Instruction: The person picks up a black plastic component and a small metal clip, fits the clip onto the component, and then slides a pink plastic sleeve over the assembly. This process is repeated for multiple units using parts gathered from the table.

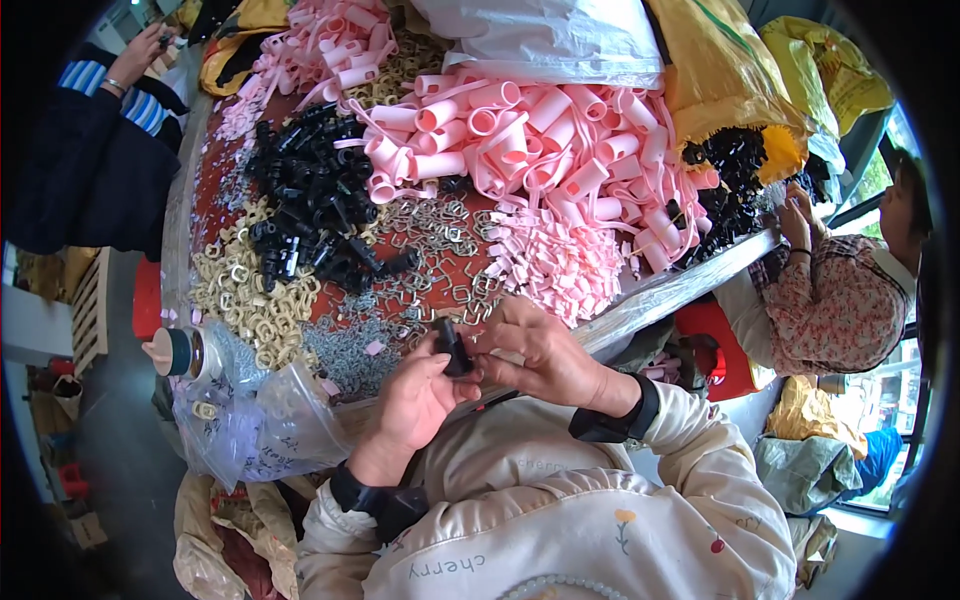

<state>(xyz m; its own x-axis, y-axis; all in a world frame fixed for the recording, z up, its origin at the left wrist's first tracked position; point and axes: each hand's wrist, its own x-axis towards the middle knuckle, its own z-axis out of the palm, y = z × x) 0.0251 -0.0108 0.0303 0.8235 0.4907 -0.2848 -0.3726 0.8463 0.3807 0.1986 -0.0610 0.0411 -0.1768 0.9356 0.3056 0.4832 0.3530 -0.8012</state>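
Between my hands, over the table's near edge, is a small black plastic part (453, 347). My left hand (413, 398) grips it between thumb and fingers. My right hand (545, 352) meets it from the right with pinched fingertips; whatever they hold is too small to make out. Just beyond my hands lie loose metal rings and clips (440, 245). Small pink plastic pieces (555, 262) are heaped to their right. Further left stands a pile of black plastic parts (315, 195), with cream ring-shaped pieces (262, 290) and tiny grey metal bits (350, 340) nearer me.
Pink tubular parts (540, 130) cover the table's far middle. A yellow sack (735, 75) spills black pieces at the right. A jar (185, 353) and clear plastic bags (270, 425) sit at the near left corner. Co-workers (835, 290) are at the right and left sides.
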